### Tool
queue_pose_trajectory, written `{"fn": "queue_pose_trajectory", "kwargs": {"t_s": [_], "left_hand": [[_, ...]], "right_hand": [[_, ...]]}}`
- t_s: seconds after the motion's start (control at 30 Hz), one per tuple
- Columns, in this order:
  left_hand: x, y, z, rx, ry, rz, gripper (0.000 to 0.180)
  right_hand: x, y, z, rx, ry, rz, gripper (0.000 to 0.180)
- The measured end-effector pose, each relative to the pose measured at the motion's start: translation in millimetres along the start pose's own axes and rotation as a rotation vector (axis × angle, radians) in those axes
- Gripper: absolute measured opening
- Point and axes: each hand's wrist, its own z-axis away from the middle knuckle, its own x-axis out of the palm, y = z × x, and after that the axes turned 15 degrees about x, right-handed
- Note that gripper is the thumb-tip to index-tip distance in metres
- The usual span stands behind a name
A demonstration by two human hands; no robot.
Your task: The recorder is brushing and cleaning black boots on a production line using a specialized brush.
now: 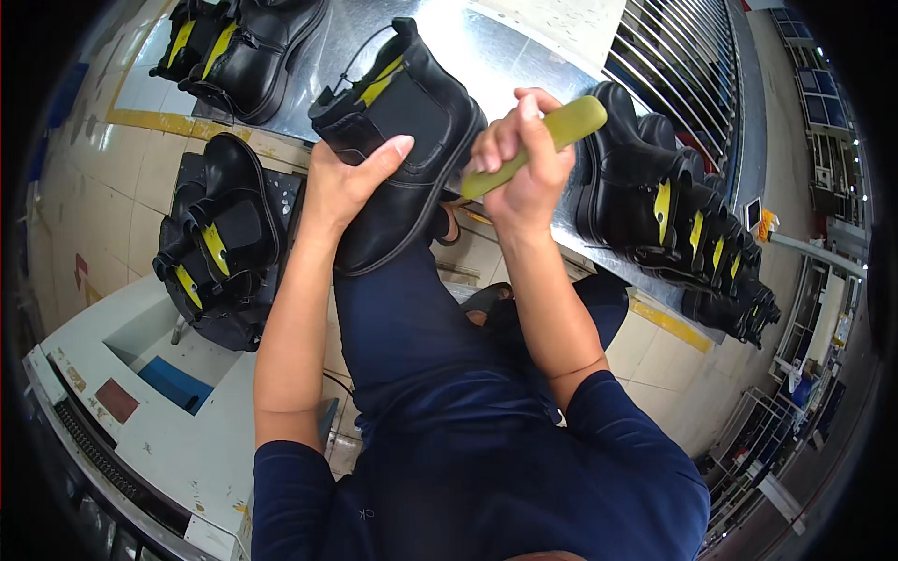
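My left hand (348, 182) is closed on a black ankle boot (440, 112), with the thumb pressed over its side. The boot is tilted, opening upward and toe toward my lap; a yellow strip and a thin dark loop of cord show near its opening. In my closed right hand (526, 173) is a long yellow-green bar with rounded ends (582, 120). It slants across the palm, its lower end close to the boot's sole edge. Whether the bar touches the boot I cannot tell.
A metal-topped bench (351, 37) stretches ahead. On it are a row of black boots (631, 178) at right and more boots (257, 65) at far left. Other boots (238, 215) sit on a dark stand beside my left arm. A white machine (187, 393) stands at lower left.
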Motion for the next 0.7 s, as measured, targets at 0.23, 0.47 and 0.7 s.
{"fn": "queue_pose_trajectory", "kwargs": {"t_s": [0.23, 0.47, 0.7], "left_hand": [[7.2, 6.1, 2.0, 0.059, -0.015, -0.014, 0.030], [2.5, 0.7, 36.4, 0.156, -0.030, -0.141, 0.048], [-21.9, 29.0, 96.9, 0.064, -0.060, 0.001, 0.069]], "right_hand": [[-60.6, -14.8, -8.5, 0.118, 0.128, 0.173, 0.038], [-75.5, -16.6, 1.9, 0.373, -0.124, 0.385, 0.043], [-65.1, -37.2, 51.3, 0.247, -0.232, 0.332, 0.046]]}}
